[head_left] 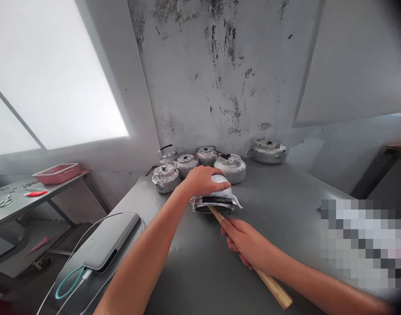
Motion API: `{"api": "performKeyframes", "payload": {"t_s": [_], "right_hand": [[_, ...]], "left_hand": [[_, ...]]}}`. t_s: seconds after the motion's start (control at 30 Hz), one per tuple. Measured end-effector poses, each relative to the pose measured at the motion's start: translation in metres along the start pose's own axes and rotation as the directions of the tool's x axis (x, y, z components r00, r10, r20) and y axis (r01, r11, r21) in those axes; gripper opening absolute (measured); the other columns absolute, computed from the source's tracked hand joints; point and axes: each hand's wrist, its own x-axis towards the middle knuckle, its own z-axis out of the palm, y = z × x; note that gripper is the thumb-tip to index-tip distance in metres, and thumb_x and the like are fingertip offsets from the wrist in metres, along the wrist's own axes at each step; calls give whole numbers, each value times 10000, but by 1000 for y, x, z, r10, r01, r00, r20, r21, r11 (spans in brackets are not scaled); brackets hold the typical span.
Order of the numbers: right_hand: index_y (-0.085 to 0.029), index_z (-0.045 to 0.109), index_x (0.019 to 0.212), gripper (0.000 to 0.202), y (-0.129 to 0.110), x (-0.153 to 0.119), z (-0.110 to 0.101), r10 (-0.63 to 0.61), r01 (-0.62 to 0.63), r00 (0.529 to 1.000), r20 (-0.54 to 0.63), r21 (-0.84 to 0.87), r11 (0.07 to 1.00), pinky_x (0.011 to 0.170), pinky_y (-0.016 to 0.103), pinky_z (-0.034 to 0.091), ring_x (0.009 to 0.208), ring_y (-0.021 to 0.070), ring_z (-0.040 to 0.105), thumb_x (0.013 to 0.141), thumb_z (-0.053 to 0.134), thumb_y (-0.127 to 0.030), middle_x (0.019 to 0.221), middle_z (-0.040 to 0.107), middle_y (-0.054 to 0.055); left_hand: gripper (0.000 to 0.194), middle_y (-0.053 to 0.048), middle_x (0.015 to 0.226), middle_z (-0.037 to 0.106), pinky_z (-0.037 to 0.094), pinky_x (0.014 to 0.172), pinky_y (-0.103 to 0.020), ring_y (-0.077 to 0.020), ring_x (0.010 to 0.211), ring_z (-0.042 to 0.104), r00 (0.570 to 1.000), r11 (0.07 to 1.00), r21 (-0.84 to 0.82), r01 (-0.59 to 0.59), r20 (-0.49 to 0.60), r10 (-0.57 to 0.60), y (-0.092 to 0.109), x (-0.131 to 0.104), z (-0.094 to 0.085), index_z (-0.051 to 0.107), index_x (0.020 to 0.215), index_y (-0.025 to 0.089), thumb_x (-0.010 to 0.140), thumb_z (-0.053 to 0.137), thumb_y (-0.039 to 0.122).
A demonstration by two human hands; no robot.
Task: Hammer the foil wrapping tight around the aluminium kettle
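left hand (204, 180) clasping tipped kettle (222, 191), right hand (244, 240) gripping stick (274, 288), other kettles (230, 171) behind, power bank (111, 240) at left

You can read no text, label, brand, number or sign here: the grey device (111, 240) at near left shows you nothing legible, and a pixelated patch (364, 245) covers the right.

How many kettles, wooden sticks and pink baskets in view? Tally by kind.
Kettles: 7, one under the left hand
Wooden stick: 1, in the right hand
Pink basket: 1
Total: 9
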Motion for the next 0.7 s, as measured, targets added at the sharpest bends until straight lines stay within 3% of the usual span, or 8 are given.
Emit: {"api": "performKeyframes", "payload": {"t_s": [0.3, 0.53, 0.7], "right_hand": [[-227, 438, 877, 388, -16, -4, -6, 26, -26, 1000, 3, 57, 998, 298, 189, 300, 329, 52, 337, 1004, 294, -565, 598, 386, -93], [-219, 446, 880, 406, -13, -4, -3, 62, -62, 998, 12, 21, 998, 296, 185, 306, 334, 52, 358, 1010, 268, -560, 603, 405, -86], [-217, 449, 877, 412, -11, -3, -3, -31, 31, 999, -23, 36, 999, 298, 186, 311, 339, 46, 353, 1014, 260, -557, 630, 412, -81]], "left_hand": [[503, 18, 1103, 749, 493, 971, -336, -255, 1047, 673, 1000, 1000, -14, 15, 3, -15, -2, 0, 0, 716, 1201, 344, 860, 547, 673], [512, 24, 1144, 741, 492, 973, -330, -253, 1050, 673, 1000, 1000, -15, 20, 3, -20, -4, 0, -1, 712, 1209, 354, 860, 537, 685], [510, 31, 1140, 742, 490, 976, -329, -248, 1056, 671, 1000, 1000, -19, 19, -6, -19, -5, 0, 0, 712, 1203, 358, 858, 535, 690]]}}
